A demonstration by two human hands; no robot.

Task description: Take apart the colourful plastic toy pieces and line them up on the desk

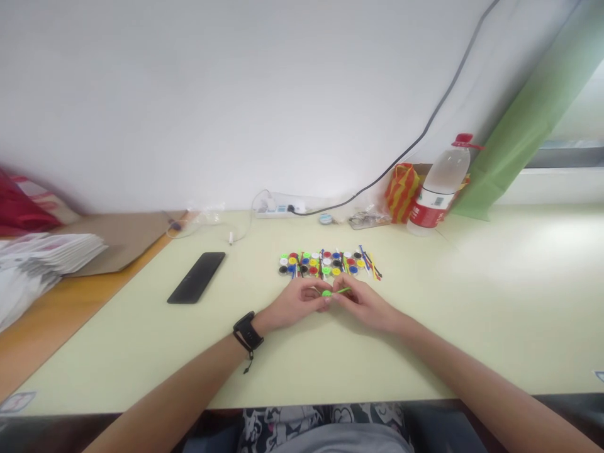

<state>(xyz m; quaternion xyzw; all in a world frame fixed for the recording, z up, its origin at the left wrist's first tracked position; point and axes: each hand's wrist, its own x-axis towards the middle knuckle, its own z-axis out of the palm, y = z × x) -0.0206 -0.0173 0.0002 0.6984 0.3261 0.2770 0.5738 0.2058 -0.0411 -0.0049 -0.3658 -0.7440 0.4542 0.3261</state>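
Observation:
My left hand (299, 303) pinches a small round green disc (326, 293) just above the table. Meeting it from the other side, my right hand (363, 303) has its thumb and finger closed on a thin green stick (343, 290) that points away from the disc. Whether stick and disc are joined I cannot tell. Just beyond my fingers lie rows of small round discs (313, 270) in red, yellow, blue, white, black and green. Thin coloured sticks (369, 261) lie among the rows and at their right end.
A black phone (197, 278) lies at the left. Along the wall stand a white power strip (274, 211), a clear plastic packet (369, 219), a striped bag (402, 192) and a large bottle (438, 185). Stacked white packets (56, 251) rest on cardboard at far left.

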